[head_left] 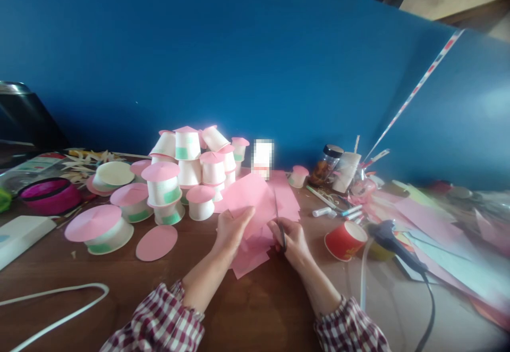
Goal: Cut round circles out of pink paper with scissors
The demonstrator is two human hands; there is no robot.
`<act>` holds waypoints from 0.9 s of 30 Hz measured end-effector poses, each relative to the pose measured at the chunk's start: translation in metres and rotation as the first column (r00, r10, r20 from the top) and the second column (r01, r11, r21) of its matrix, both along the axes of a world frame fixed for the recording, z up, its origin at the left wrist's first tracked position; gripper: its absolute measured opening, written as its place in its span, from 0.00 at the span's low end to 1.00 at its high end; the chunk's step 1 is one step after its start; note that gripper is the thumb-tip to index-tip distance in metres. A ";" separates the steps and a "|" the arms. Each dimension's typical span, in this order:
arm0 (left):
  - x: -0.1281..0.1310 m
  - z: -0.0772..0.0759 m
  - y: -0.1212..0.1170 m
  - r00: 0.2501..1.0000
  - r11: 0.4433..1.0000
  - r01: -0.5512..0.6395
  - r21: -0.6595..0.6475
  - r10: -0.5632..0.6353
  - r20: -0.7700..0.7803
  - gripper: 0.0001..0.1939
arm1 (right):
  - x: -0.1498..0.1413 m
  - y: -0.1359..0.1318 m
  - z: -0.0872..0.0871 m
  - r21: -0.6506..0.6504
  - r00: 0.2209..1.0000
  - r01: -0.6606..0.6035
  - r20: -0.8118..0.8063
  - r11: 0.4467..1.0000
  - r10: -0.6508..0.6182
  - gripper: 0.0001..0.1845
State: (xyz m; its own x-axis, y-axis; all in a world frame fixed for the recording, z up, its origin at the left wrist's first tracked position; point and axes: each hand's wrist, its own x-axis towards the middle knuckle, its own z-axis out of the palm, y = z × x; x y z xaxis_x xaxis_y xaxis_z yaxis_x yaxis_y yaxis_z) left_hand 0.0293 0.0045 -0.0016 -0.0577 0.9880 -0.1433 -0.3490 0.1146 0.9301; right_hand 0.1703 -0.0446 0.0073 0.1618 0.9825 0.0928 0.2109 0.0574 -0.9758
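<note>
My left hand (235, 229) grips a sheet of pink paper (249, 195), with the thumb lying on top of it. In my right hand (292, 237) is a pair of scissors (282, 229); the blades point away from me along the paper's right edge. Whether the blades are closed on the paper I cannot tell. More pink paper (251, 264) lies beneath both hands. To the left, a flat pink paper disc (156, 243) rests on the table. Near it stand upturned white paper cups with pink cone tops, one a wide paper bowl (109, 237).
Several pink-topped cups (189, 171) are stacked against the blue wall. At right are a red paper cup (346, 240), a glue gun (398, 245) with its cord, markers (353, 211), a dark-lidded jar (329, 163) and loose coloured paper (458, 251). A white cable (75, 287) lies front left.
</note>
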 end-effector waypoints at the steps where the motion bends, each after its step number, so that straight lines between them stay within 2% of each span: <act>1: 0.000 -0.001 0.001 0.999 1.000 0.010 0.025 -0.009 -0.034 0.17 | 0.000 0.000 0.000 -0.001 1.000 0.003 0.003 1.000 -0.003 0.20; 4: -0.002 -0.004 0.002 0.995 0.997 0.029 0.072 -0.021 -0.100 0.17 | 0.000 0.000 0.000 -0.006 1.000 0.000 0.006 1.000 0.000 0.21; 11: -0.003 -0.003 0.002 0.998 0.996 0.060 0.070 -0.058 -0.025 0.16 | 0.000 0.000 0.001 -0.007 1.000 -0.015 0.012 1.000 0.015 0.22; 23: -0.004 -0.008 0.005 0.997 0.994 0.069 0.090 -0.065 -0.043 0.19 | -0.001 -0.001 0.001 -0.010 1.000 -0.014 0.009 1.000 0.014 0.21; 27: -0.004 -0.004 0.003 0.997 0.993 0.071 0.095 -0.068 -0.033 0.19 | -0.001 -0.001 0.000 -0.007 1.000 -0.019 -0.001 1.000 0.019 0.22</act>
State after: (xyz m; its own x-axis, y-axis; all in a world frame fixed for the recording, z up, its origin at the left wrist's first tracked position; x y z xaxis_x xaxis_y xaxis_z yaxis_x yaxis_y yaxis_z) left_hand 0.0256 0.0078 -0.0058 0.0086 0.9989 -0.0470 -0.3151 0.0474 0.9479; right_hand 0.1696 -0.0452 0.0077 0.1431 0.9860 0.0862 0.2089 0.0550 -0.9764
